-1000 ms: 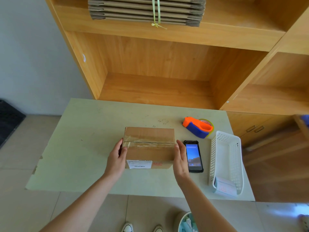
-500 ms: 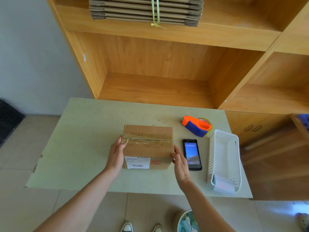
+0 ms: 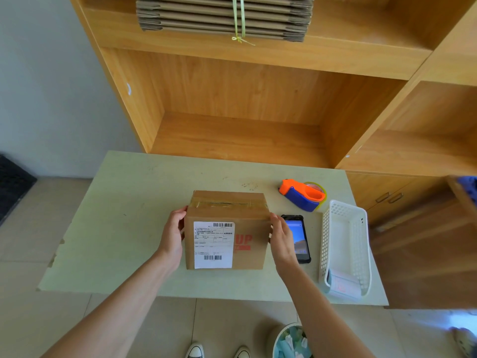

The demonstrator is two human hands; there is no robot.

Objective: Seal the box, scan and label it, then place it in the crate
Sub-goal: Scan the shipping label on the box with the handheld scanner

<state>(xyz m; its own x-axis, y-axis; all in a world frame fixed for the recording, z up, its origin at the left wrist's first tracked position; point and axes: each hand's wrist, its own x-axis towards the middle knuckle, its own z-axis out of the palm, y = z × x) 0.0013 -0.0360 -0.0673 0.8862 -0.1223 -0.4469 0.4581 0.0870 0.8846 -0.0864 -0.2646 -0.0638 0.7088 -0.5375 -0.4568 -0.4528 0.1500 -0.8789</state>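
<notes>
A brown cardboard box (image 3: pixel 251 223) is held between both hands above the pale green table (image 3: pixel 124 218), tilted so its front face turns up toward me. Clear tape runs across its top seam. A white shipping label (image 3: pixel 213 244) with barcodes covers the left of the front face, beside red print. My left hand (image 3: pixel 173 237) presses the box's left side and my right hand (image 3: pixel 282 241) presses its right side. A black phone scanner (image 3: pixel 299 239) with a lit screen lies just right of the box, partly behind my right hand.
An orange and blue tape dispenser (image 3: pixel 303 196) lies at the back right. A white plastic basket (image 3: pixel 346 244) holding a label roll (image 3: pixel 343 284) stands at the table's right edge. Wooden shelving (image 3: pixel 245 99) rises behind, with bundled flat cartons (image 3: pixel 224 16) on top. A bin (image 3: pixel 289 343) sits on the floor.
Both hands have tipped the box's front face upward, so the label and red print now show much more fully. The hands stay on its two sides.
</notes>
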